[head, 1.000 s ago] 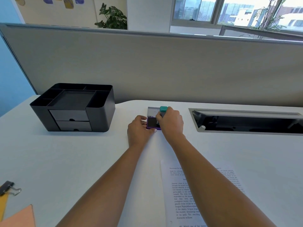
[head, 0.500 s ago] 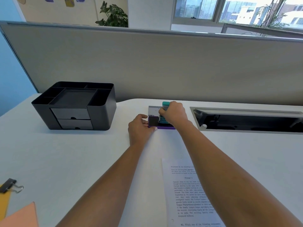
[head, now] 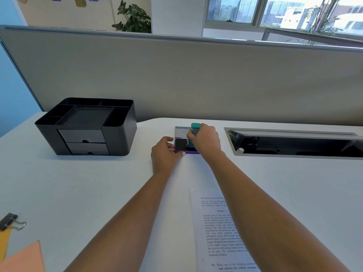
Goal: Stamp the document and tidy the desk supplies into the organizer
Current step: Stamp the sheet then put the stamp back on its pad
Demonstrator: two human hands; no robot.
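Observation:
A purple ink pad [head: 180, 145] lies open on the white desk with its grey lid [head: 181, 132] tipped back. My right hand [head: 206, 138] grips a stamp with a teal cap [head: 195, 126] and holds its base down on the right part of the dark pad. My left hand [head: 164, 154] rests against the pad's left and front edge, steadying it. The printed document [head: 218, 228] lies near me, partly under my right forearm. The black organizer [head: 125, 134], with top compartments and two drawers, stands at the left.
A grey cable slot [head: 290, 142] is sunk into the desk at the right. A black binder clip [head: 8, 220], a yellow strip [head: 5, 244] and an orange sheet [head: 23, 260] lie at the near left corner. A grey partition [head: 196, 75] backs the desk.
My right hand moved the stamp from the pad's left-middle to its right side, still pressed down. The left hand stayed at the pad's edge. The camera tilted slightly.

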